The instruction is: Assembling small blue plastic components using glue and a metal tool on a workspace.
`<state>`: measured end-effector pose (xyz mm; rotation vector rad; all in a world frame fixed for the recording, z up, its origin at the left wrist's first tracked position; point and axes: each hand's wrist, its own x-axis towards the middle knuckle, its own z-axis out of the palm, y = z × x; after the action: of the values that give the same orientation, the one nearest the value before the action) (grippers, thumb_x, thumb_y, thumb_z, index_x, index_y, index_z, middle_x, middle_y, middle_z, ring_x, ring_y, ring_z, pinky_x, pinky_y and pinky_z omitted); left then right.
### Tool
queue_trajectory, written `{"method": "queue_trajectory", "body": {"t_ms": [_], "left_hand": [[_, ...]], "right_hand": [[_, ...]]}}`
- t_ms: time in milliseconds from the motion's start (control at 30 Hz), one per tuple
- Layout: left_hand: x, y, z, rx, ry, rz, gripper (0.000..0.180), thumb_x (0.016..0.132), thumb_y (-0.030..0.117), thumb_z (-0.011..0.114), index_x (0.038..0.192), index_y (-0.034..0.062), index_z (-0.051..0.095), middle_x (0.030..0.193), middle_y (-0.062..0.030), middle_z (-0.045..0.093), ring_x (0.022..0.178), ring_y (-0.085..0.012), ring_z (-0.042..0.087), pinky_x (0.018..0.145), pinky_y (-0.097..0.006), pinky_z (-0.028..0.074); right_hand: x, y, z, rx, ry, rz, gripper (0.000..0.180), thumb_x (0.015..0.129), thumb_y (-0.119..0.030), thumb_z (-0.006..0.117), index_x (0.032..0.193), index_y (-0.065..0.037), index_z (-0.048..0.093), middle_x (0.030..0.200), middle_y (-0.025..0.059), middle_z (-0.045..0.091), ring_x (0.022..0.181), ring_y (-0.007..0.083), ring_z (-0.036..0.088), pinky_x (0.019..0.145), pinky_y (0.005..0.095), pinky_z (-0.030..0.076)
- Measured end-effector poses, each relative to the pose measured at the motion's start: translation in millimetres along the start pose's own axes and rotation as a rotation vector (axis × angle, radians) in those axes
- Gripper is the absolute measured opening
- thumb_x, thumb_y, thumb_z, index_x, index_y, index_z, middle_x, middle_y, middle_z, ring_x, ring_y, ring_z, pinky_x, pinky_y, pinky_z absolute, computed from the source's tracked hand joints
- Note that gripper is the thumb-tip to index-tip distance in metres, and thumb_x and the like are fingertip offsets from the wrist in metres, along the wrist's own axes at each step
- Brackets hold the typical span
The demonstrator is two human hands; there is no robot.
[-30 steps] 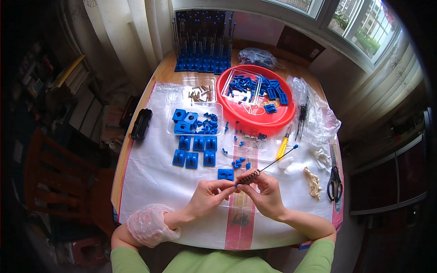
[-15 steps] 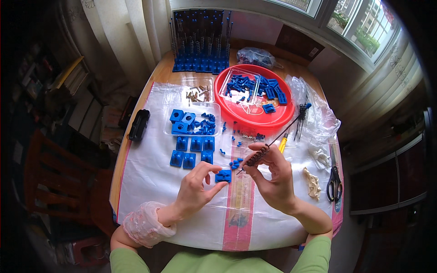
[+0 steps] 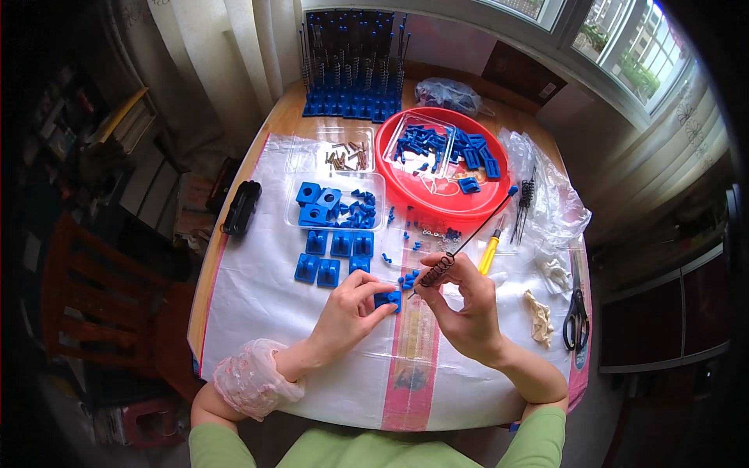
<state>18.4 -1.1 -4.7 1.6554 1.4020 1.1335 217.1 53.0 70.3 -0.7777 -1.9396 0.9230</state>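
My left hand (image 3: 347, 310) pinches a small blue plastic block (image 3: 388, 299) that rests on the white plastic sheet (image 3: 257, 304). Just right of it, my right hand (image 3: 464, 304) holds a thin black rod with a spring coiled on it (image 3: 449, 261). The rod slants up and to the right and ends in a blue tip near the red bowl. Its lower end hangs close above the block. Several more blue blocks (image 3: 331, 257) lie in rows just beyond my left hand.
A red bowl (image 3: 437, 204) with blue parts sits at the back right, a rack of blue rods with springs (image 3: 351, 70) behind it. Clear trays hold blue blocks (image 3: 331, 204) and screws (image 3: 347, 156). A yellow screwdriver (image 3: 489, 253), scissors (image 3: 576, 320) and a black case (image 3: 242, 207) lie around.
My left hand reached forward and closed on the small blue block. My right hand moved up and forward with the spring rod, bringing it next to the block.
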Motion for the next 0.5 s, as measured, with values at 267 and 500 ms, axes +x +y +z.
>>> {"method": "queue_trajectory", "body": {"t_ms": [267,500], "left_hand": [[4.4,-3.2,2.4,-0.076,0.020,-0.091,0.016,0.084,0.003,0.080,0.100,0.0058,0.080,0.099,-0.0036,0.064,0.072,-0.0050,0.062,0.064,-0.020,0.053],[4.9,-7.6,3.1,-0.186,0.019,-0.124,0.014,0.085,0.000,0.078,0.098,0.0023,0.079,0.098,-0.0047,0.067,0.082,-0.0086,0.068,0.073,-0.023,0.059]], "right_hand": [[1.5,-2.4,-0.1,-0.017,-0.004,-0.008,0.036,0.083,0.010,0.072,0.117,0.003,0.061,0.089,0.0101,0.068,0.083,0.0191,0.072,0.075,0.0312,0.055],[-2.1,3.4,4.9,-0.030,-0.040,-0.039,0.037,0.083,0.011,0.071,0.117,0.002,0.061,0.090,0.0114,0.069,0.084,0.0211,0.072,0.075,0.0319,0.055]]}}
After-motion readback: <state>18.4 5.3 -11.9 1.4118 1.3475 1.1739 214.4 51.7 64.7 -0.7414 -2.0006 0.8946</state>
